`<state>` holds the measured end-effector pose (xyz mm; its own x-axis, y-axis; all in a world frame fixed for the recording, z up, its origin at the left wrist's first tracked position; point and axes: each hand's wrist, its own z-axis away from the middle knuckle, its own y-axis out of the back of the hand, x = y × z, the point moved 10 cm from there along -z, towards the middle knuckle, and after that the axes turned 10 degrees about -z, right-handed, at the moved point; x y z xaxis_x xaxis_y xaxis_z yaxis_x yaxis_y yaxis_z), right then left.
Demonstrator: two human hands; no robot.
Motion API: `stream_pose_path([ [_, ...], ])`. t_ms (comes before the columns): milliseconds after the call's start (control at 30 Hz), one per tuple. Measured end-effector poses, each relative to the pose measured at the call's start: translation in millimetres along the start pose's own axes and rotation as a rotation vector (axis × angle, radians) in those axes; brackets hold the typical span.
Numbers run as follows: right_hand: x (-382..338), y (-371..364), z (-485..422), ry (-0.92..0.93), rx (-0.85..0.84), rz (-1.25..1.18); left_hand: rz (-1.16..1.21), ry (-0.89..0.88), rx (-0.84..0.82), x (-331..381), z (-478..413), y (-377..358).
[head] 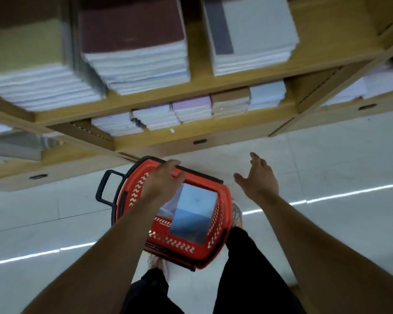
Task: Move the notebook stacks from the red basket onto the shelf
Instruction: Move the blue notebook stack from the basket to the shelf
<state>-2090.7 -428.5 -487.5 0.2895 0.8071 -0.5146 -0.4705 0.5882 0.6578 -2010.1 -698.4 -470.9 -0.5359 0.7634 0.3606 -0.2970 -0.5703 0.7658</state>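
Observation:
The red basket (216, 242) with black handles stands on the floor between my feet, in front of the wooden shelf (191, 86). Inside it lies a stack of notebooks with a blue cover (192, 214). My left hand (162, 182) hovers over the basket's far rim with its fingers curled, and I cannot see anything in it. To the right of the basket, above the floor, my right hand (258, 177) is open with fingers spread, holding nothing.
The shelf's upper board holds tall stacks with olive, maroon (132, 30) and grey (254, 26) covers. The lower board carries several smaller pastel stacks (191, 108). More shelving runs off to the right (361, 87). The pale tiled floor (338, 155) is glossy.

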Motion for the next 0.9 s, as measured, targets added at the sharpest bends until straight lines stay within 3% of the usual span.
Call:
stream_pose_path([
  [167, 56, -133, 40, -0.153, -0.055, -0.078, -0.130, 0.093, -0.230, -136, 17, -98],
  [400, 130, -294, 30, -0.233, -0.081, -0.146, -0.180, 0.081, -0.296, -241, -20, -213],
  [633, 213, -390, -21, -0.372, -0.004, -0.282, -0.083, 0.189, -0.269, -274, -89, -316],
  [900, 245, -436, -33, -0.345, 0.123, -0.648, -0.142, 0.062, -0.272, -280, -114, -359],
])
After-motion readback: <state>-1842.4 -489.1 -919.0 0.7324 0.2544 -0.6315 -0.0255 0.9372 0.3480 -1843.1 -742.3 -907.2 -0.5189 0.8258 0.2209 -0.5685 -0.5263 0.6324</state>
